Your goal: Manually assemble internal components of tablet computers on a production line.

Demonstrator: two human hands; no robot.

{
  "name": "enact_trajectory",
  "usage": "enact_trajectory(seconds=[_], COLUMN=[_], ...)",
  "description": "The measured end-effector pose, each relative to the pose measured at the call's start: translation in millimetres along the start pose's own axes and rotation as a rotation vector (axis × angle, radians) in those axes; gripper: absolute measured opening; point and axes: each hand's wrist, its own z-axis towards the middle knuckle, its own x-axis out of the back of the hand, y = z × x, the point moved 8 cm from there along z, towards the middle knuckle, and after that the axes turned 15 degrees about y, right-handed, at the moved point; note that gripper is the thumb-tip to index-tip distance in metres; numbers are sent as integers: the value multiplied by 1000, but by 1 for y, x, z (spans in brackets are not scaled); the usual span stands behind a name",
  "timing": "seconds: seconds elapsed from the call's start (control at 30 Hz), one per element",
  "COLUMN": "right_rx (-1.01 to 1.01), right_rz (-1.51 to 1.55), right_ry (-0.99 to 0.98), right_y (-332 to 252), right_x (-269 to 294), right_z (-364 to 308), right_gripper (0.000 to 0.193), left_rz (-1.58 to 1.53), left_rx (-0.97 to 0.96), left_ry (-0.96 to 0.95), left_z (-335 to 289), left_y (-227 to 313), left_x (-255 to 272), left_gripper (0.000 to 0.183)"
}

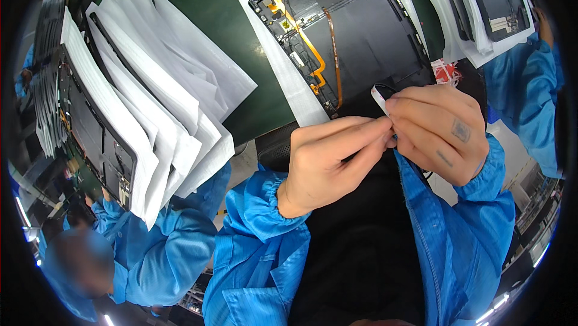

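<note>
My left hand (337, 157) and my right hand (442, 130) meet fingertip to fingertip just in front of my chest. A narrow strip (379, 98), white on one face and black on the other, curls up from the pinched fingers of my right hand. The left thumb and fingers are pressed together against the right fingertips; whatever lies between them is hidden. Just beyond the hands lies a dark tablet-like housing (376, 40) with orange flex cables (310, 49) along its left part. White sheeting (289, 79) lies under it.
Dark housings interleaved with white sheets (162, 85) stand stacked at the left on the green table (232, 43). More sheeted housings (497, 0) are at the far right. A red-and-white piece (445, 73) lies beside the housing. People in blue sleeves (162, 260) (524, 85) flank me.
</note>
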Motion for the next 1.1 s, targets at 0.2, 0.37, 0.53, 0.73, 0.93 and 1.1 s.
enact_trajectory(seconds=[0.2,0.37,0.53,0.73,0.93,1.1], right_rx=[46,-149,-429,-716,-498,-184], right_rz=[8,-41,-278,-722,-318,246], right_ry=[60,155,300,74,63,35], right_y=[5,27,39,66,21,-8], right_x=[-1,24,73,141,94,22], right_z=[-2,-1,-54,-125,-61,7], right_gripper=[25,20,17,10,15,25], left_rz=[46,-511,-776,-668,-511,-273], left_rx=[-12,516,655,535,319,276], left_ry=[-80,-254,-281,-330,-467,-435], left_z=[3,-11,-18,-6,4,9], left_y=[5,-13,-13,-1,25,33], left_x=[-5,-6,10,11,3,2], left_gripper=[19,14,19,22,27,23])
